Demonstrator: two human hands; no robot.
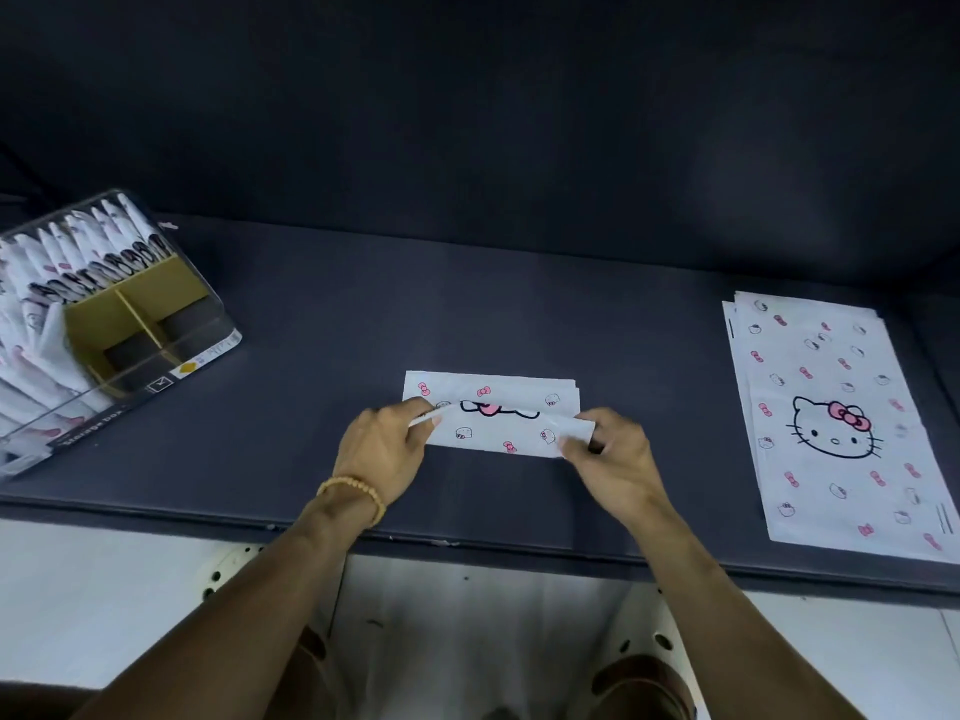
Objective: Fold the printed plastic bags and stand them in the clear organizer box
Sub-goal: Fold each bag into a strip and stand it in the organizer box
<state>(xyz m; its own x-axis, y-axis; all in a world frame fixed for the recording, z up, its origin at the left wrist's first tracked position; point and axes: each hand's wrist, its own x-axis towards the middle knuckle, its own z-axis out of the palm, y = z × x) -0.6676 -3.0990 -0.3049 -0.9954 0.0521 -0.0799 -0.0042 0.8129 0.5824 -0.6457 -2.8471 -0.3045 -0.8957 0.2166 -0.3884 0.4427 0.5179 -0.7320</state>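
Head view: the left hand (382, 454) and right hand (613, 454) each pinch an end of the half-folded printed bag (493, 415) lying mid-table (311, 356), with the flat stack of bags (831, 428) to the right and the clear organizer box (171, 304), holding upright folded bags, far left.

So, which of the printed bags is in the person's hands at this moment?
The half-folded bag at the table's middle: the left hand and right hand pinch its ends. The flat bags on the right lie untouched; others stand in the organizer box.
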